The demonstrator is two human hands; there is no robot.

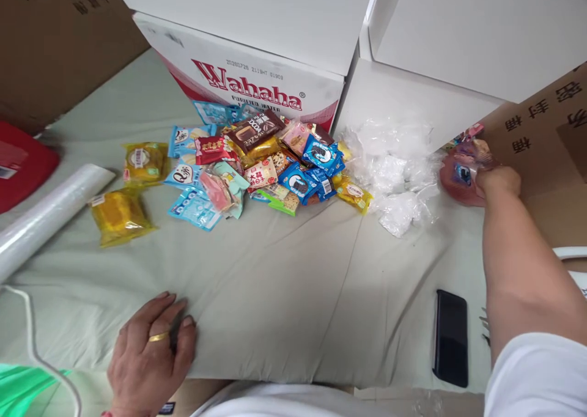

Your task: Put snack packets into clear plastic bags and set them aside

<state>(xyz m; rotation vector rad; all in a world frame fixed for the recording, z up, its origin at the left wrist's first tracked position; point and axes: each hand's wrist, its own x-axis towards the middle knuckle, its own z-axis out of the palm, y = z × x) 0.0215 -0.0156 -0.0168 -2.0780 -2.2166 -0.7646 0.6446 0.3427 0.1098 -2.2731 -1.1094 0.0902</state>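
My left hand (149, 354) rests on the near edge of the cloth-covered table (284, 295), holding nothing, fingers lying loosely bent and a ring on one. My right arm stretches to the far right, where my right hand (501, 181) is closed at a rounded pinkish bag of snacks (458, 181). Its fingertips are hidden. In the middle lies a heap of wrapped snacks: a brown packet (257, 131), blue packets (300, 183), a red packet (214, 151) and others. Two yellow-wrapped cakes (121, 218) (143, 163) sit left of it. Crumpled clear plastic bags (389, 172) lie right of the heap.
A Wahaha carton (247, 74) and white boxes (426, 93) stand behind the heap. Brown cardboard (64, 50) rises at the left. A plastic film roll (50, 215), red object (22, 166) and white cable (31, 331) lie left; a black phone (450, 337) lies near right.
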